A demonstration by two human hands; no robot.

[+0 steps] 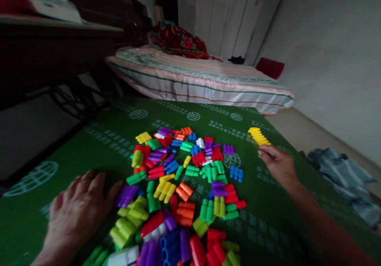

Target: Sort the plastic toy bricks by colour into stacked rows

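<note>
Many plastic toy blocks shaped like joined short tubes lie in a loose pile on a green table [101, 151]. Flat on the tabletop at the left rests my left hand [79, 206], fingers spread and holding nothing. Its thumb is close to a purple block [127, 196]. At the right edge of the table my right hand [276, 165] pinches the near end of a row of yellow blocks [258, 136]. Near that hand lie a blue block [236, 173] and a purple block [229, 149], apart from the pile.
Beyond the table stands a bed [196, 79] with a striped sheet and a red flowered blanket [181, 42]. A dark wooden desk [59, 40] is at the left. Crumpled blue cloth [339, 171] lies at the right, by the white wall [336, 60].
</note>
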